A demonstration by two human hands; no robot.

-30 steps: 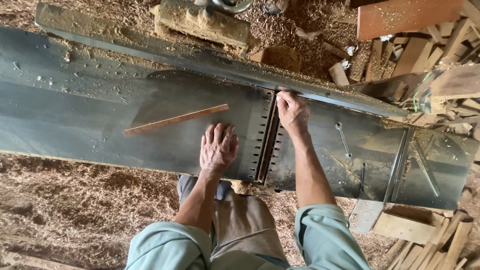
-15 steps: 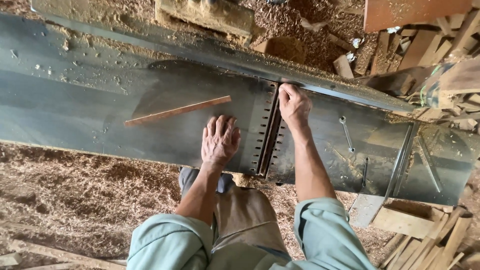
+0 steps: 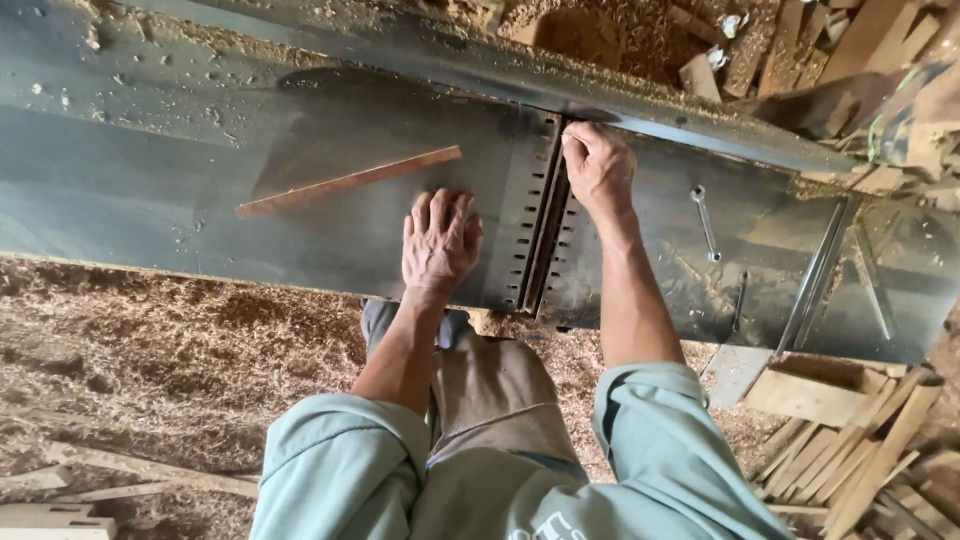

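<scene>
**Both hands on the planer table, at the cutter slot**

Head view, looking straight down:

- Left hand (image 3: 440, 243) lies flat, palm down, fingers spread, on the steel table (image 3: 150, 190), just left of the slot (image 3: 546, 215) and close to the near edge. Holds nothing.
- Right hand (image 3: 598, 168) is at the far end of the slot, by the table's far edge. Fingers curled, tips down on the metal at the slot lip. Can't tell whether it pinches anything; nothing visible in it.
- The two hands are apart, one on each side of the slot.
- Wood strip (image 3: 348, 181) lies loose on the table left of the left hand, angled, right end toward the far edge. Near the fingertips, not touching.
- Wrench (image 3: 705, 222) lies on the table right of the right forearm, well clear of the hand.
- Sawdust specks on the table's far-left corner area; shavings (image 3: 170, 350) cover the floor under the near edge.
- Offcuts (image 3: 860, 460) stacked on the floor off the near-right corner.
</scene>
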